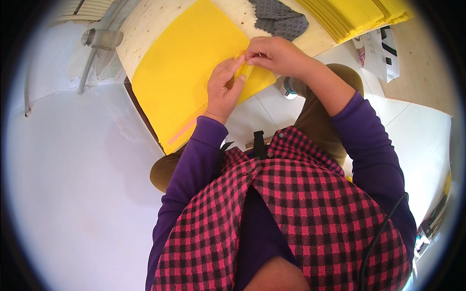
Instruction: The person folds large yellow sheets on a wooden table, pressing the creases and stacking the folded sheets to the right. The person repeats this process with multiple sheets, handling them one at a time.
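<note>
A large yellow sheet (pixel 187 72) lies on a pale wooden board (pixel 145 29) in front of me. My left hand (pixel 222 89) presses on the sheet's near right corner, thumb and fingers pinching a small folded yellow strip (pixel 244 68). My right hand (pixel 272 53) comes from the right and pinches the same strip at its upper end with its fingertips. Both forearms wear purple sleeves.
A grey waffle-textured cloth (pixel 281 19) lies on the board beyond my hands. A stack of yellow sheets (pixel 354 14) sits at the upper right. Printed paper (pixel 381 48) lies to the right. A metal pipe fitting (pixel 99 39) stands at upper left. White tiled floor (pixel 73 184) surrounds me.
</note>
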### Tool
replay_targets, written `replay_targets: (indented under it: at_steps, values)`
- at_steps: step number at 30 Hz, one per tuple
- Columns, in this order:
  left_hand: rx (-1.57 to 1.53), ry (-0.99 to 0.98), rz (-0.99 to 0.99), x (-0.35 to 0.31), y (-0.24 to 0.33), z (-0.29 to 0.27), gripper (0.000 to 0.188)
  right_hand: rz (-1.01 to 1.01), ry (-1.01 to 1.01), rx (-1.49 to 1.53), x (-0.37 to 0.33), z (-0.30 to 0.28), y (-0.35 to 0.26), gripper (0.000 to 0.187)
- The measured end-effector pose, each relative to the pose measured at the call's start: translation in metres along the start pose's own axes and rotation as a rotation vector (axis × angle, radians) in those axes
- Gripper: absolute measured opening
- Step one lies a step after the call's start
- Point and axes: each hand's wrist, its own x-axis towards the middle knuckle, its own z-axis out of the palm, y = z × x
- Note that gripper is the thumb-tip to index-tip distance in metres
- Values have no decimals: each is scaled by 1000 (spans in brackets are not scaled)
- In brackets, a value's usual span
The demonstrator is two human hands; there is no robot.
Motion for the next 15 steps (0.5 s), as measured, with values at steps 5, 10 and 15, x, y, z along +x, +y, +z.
replay_targets:
  at_steps: [5, 10, 15]
  values:
    - [42, 36, -53, 0, 0, 6, 62, 0, 36, 9, 3, 2, -1, 12]
    - [27, 58, -133, 1, 2, 5, 61, 164, -51, 124, -3, -13, 3, 18]
    - [131, 73, -143, 1, 10, 4, 53, 189, -298, 69, -16, -22, 12, 20]
